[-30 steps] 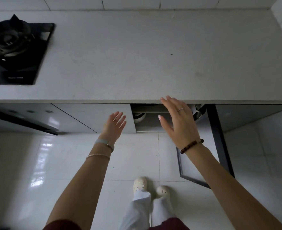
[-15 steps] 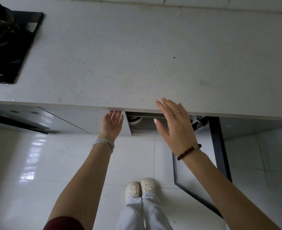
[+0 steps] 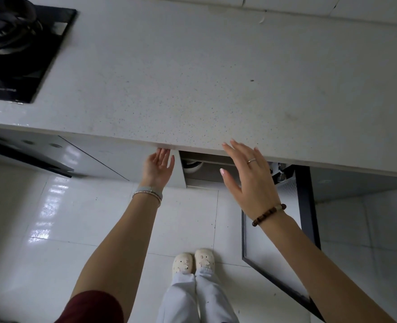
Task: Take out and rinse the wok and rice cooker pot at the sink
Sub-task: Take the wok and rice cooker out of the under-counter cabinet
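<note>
Grip: left hand (image 3: 159,167) fingers straight, tips under countertop (image 3: 193,78) lip at top of closed cabinet door (image 3: 123,157), holding nothing. right hand (image 3: 246,176) spread, empty, hovering over open bay. Can't identify wok or pot. Only white rounded rim (image 3: 191,166) shows inside, maybe cooker. Judgement: wok heavy, rigid, so take by handle. pot light, thin, slick, so grip rim on both sides.

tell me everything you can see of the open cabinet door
The cabinet door has a dark frame around a pale grey panel. It stands swung open below the countertop, out over the tiled floor. The right forearm crosses in front of it; nothing visibly touches it.
</note>
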Available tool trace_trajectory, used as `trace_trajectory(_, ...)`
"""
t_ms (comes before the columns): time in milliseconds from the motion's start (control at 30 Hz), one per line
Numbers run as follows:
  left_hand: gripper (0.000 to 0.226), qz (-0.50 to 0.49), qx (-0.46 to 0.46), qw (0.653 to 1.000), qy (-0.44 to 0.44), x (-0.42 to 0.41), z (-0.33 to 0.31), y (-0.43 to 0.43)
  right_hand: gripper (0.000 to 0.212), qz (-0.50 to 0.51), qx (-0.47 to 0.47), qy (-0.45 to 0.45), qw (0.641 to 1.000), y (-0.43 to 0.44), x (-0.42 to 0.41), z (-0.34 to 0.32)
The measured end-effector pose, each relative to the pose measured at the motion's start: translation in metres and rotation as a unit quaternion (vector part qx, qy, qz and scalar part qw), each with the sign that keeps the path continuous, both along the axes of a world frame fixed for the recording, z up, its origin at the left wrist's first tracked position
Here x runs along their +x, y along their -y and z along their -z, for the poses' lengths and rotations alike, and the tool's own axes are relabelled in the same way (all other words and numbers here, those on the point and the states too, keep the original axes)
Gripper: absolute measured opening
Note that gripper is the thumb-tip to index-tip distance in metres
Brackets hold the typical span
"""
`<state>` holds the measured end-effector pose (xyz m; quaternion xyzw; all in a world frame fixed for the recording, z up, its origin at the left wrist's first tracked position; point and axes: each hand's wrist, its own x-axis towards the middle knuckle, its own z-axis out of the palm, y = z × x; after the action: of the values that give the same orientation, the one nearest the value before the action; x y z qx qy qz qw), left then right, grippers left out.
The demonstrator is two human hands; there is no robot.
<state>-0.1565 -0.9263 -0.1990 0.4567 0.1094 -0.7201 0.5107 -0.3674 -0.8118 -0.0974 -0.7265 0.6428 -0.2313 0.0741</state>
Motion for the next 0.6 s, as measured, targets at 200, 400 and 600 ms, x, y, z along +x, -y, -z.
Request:
trace_trajectory(200,0.033,0.008,-0.004,1.000,-0.005,0.000,-0.007,0.006,0.050,0.007,0.033,0.027,0.999,-0.010,-0.008,-0.001)
trace_trajectory(400,0.027,0.003,-0.011,1.000,-0.020,-0.002,-0.005,0.008,0.051,0.035,0.041,0.087,0.995,-0.025,-0.011,-0.002)
trace_trajectory(600,0.041,-0.011,0.001,1.000,-0.006,0.000,-0.001,-0.005,0.051,0.041,0.034,0.088,0.995,-0.033,-0.014,-0.004)
